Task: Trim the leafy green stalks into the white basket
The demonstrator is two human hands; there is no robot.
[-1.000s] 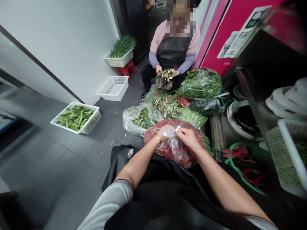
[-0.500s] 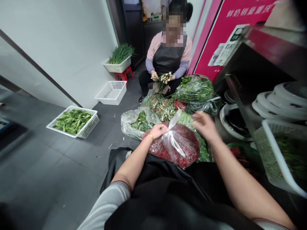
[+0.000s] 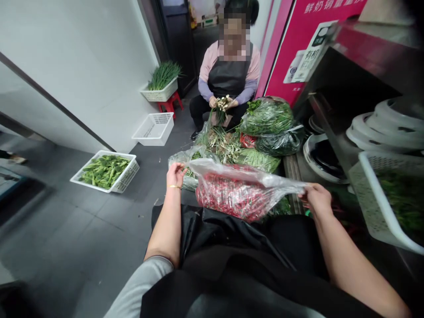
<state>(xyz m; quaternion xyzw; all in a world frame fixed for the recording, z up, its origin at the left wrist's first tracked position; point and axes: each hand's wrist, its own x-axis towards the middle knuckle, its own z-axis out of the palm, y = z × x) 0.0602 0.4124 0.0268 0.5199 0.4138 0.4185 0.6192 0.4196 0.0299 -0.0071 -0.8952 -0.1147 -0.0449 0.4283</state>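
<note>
A clear plastic bag (image 3: 232, 194) full of red chillies rests in front of my lap, its mouth stretched wide from side to side. My left hand (image 3: 176, 176) is closed on the left end of the bag's rim. On the right, my right hand (image 3: 317, 197) grips the other end, pulled out past the chillies. Behind the bag lie loose green onions (image 3: 225, 145) and a bag of pale green vegetables (image 3: 258, 160). Another bag of greens (image 3: 188, 155) is partly hidden behind my left hand and the plastic.
A person (image 3: 230, 75) sits opposite, holding green onions. On the left are a basket of green stalks (image 3: 104, 172), a white basket (image 3: 154, 128) and a basket of chives (image 3: 162, 90) on a red stool (image 3: 170, 105). Metal shelving with white tubs (image 3: 380, 132) stands right.
The bag's gathered, knotted-looking neck is now spread open. My left hand has moved left and my right hand, empty before, has moved right and taken hold of the rim.
</note>
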